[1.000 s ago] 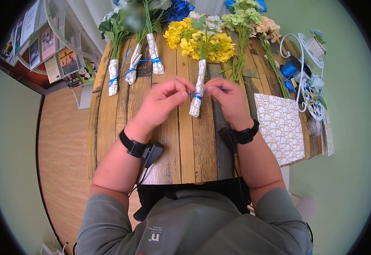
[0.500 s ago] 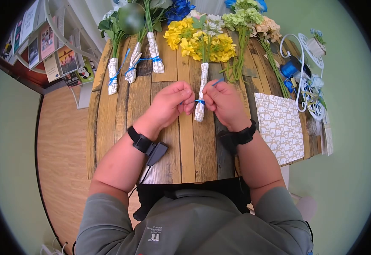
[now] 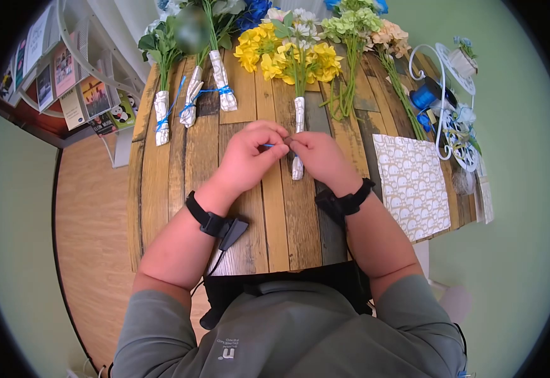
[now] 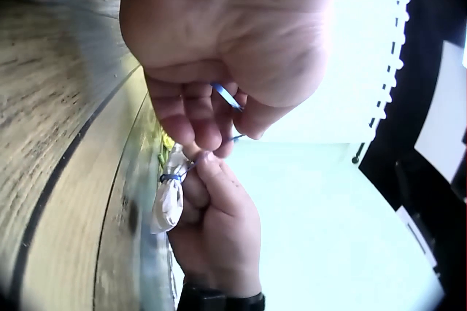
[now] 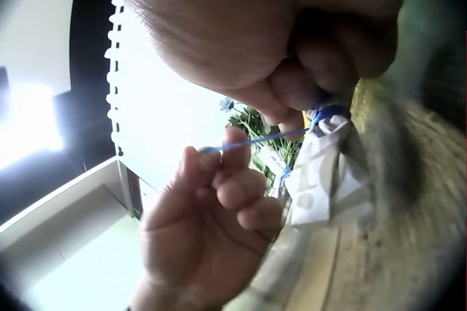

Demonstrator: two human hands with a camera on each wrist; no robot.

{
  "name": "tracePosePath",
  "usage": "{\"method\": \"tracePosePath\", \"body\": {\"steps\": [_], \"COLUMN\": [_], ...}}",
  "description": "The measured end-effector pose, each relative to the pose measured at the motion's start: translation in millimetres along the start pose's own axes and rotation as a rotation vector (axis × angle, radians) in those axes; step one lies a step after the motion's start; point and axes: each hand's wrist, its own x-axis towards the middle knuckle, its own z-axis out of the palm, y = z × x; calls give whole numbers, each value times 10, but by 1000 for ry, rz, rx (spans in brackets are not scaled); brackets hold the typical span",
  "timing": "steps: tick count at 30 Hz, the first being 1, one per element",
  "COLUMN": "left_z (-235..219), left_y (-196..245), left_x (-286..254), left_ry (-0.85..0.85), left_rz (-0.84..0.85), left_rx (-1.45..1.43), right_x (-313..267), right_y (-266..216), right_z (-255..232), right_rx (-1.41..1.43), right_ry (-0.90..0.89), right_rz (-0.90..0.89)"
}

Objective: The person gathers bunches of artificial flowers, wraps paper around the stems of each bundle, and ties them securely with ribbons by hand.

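Note:
A bouquet of yellow flowers (image 3: 316, 62) and white flowers lies on the table before me, its stems wrapped in patterned paper (image 3: 297, 167). Blue ribbon (image 5: 255, 140) circles the wrapped stems and runs out taut to the left. My left hand (image 3: 249, 159) pinches one ribbon end between thumb and forefinger, beside the wrap. Close against the wrap, my right hand (image 3: 326, 160) pinches the ribbon near the knot, covering part of the paper. In the left wrist view, the blue band (image 4: 171, 177) gathers the paper above its loose lower end.
Several wrapped bouquets (image 3: 162, 116) tied with blue ribbon lie at the back left. Green hydrangeas (image 3: 353, 25) and peach flowers (image 3: 391, 38) are at the back right. A patterned paper sheet (image 3: 411, 183), a blue ribbon spool (image 3: 424, 96) and a white metal stand (image 3: 442, 120) are on the right.
My hands were apart on either side of the wrap, then lower with fingers curled; now their fingertips meet near the knot. The right hand has moved left over the wrap.

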Motion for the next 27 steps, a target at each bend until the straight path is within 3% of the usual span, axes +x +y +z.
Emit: {"method": "tracePosePath", "body": {"steps": [1,2,5,9,11,13,17,20,22,23,25,27], "left_z": [7,11,0,-52,-51,-23,-52,-22,80,108,145,135], "left_y": [36,49,60,-45,-77,-31,-114,-123,-120,-108,20,17], "left_x": [-5,-8,-17,24,20,8,29,-10,-38,-63,-89,-76], "left_ry": [28,28,83,58,23,96,153,78,-17,-17,49,88], "left_rz": [150,148,126,44,47,-166,-159,-201,-12,-13,-29,-19], "left_rx": [220,220,275,161,129,-353,-673,-413,-113,-112,219,289], "right_x": [-10,-21,-50,-22,-18,-26,-19,3,7,7,6,-2], "right_y": [-13,-28,-94,-19,-15,-27,-54,-23,-2,5,2,-35], "right_z": [16,23,8,56,71,77,21,30,29,31,39,32], "right_rx": [-114,-228,-295,-225,-70,34,208,256,264,271,252,231], "right_ry": [-18,-37,-153,-162,-182,-152,-105,-49,-44,-41,-28,-14], "right_rz": [-103,-207,-253,-293,-171,-109,-27,-18,-26,-33,-71,-111]}}
